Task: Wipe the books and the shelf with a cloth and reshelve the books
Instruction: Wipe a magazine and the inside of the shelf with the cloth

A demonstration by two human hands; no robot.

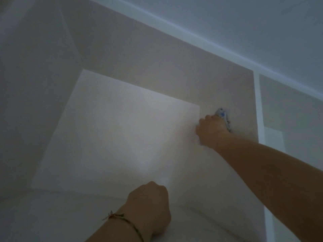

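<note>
1. The right hand (212, 130) reaches deep into the white, box-shaped shelf compartment (122, 133) and grips a small, crumpled white cloth with blue spots (224, 119), pressing it against the right side wall near the back corner.
2. The left hand (150, 208), a thin cord bracelet (120, 218) at its wrist, rests at the compartment's front edge with fingers curled; whether it holds anything cannot be told.
3. No books show in this view.
4. The cloth looks soft, light and limp, so it probably bunches and slips unless kept wadded in the palm, with fingers spread behind it to press flat.
5. The shelf panels look stiff, smooth and likely slick, so a firm wipe should glide; corners probably need a fingertip pushed into the cloth.
</note>
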